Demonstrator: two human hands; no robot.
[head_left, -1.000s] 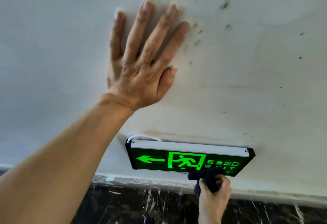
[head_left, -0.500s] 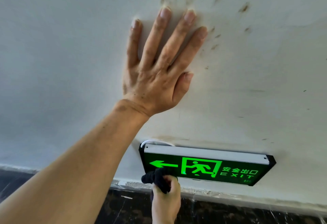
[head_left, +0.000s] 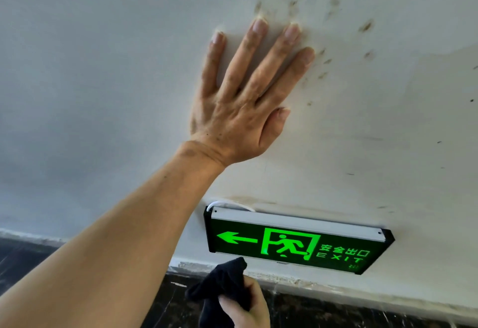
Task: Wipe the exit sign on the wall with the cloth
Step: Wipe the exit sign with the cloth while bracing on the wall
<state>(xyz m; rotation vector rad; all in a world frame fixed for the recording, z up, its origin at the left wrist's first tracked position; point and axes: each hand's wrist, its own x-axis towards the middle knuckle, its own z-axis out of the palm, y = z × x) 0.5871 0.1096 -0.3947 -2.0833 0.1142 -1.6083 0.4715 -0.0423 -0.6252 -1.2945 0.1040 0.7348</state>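
Observation:
The exit sign (head_left: 297, 242) is a black box with a green arrow, running figure and EXIT lettering, fixed low on the white wall. My left hand (head_left: 243, 105) lies flat on the wall above it, fingers spread, holding nothing. My right hand (head_left: 245, 307) is at the bottom edge of the view, below the sign's left end, gripping a bunched black cloth (head_left: 222, 283). The cloth's top corner sits just under the sign's lower edge; whether it touches is unclear.
The white wall (head_left: 103, 69) carries brown smudges (head_left: 364, 26) up and right of my left hand. A white cable (head_left: 232, 203) loops out behind the sign's top left corner. Dark marble skirting (head_left: 336, 312) runs below the wall.
My right hand has drawn the cloth leftward along the sign's lower edge and now down off its left end. The view has shifted, so the sign sits further right.

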